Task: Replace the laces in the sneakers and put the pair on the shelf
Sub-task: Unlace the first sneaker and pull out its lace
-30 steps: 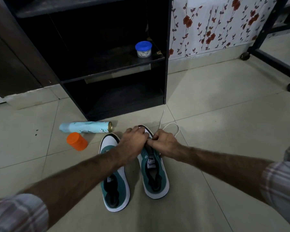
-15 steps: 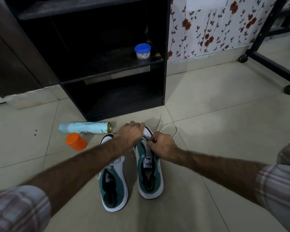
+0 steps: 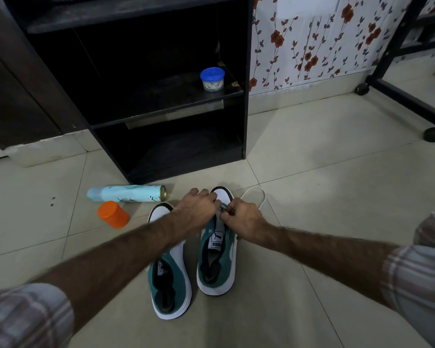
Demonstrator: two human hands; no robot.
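Bare hairy forearms, plaid pink-grey left sleeve (image 3: 23, 315) and right sleeve (image 3: 417, 282) pushed up near the elbows.

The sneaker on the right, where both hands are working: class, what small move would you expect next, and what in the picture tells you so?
Probably drawing the white lace further through an eyelet near the toe. Both hands meet over the front of the right sneaker; the right hand seems to pinch the lace, whose slack loops on the floor beyond the toe, while the left hand rests on the toe.
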